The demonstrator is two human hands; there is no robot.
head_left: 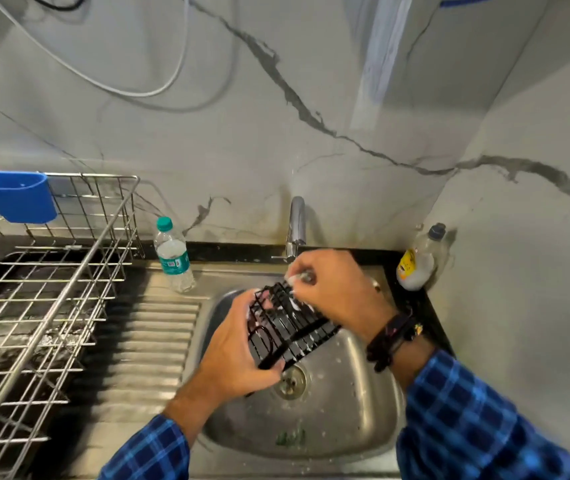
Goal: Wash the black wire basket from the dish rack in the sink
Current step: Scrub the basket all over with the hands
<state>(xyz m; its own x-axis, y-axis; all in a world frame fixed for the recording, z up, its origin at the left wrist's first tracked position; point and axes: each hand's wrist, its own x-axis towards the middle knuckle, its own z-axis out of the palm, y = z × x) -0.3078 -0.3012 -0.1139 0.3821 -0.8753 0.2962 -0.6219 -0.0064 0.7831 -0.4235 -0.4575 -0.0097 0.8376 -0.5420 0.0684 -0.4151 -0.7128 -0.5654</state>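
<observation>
The black wire basket is held tilted over the steel sink bowl, above the drain. My left hand grips its near left end, thumb under the lower edge. My right hand is at the basket's far end under the tap, its fingers pinching a small foamy scrubber against the wires. White foam clings to the basket's far wires. The steel dish rack stands on the left.
A blue plastic cup holder hangs on the rack's back left. A water bottle stands on the ribbed drainboard. A dish soap bottle sits in the right back corner. Marble wall rises behind and to the right.
</observation>
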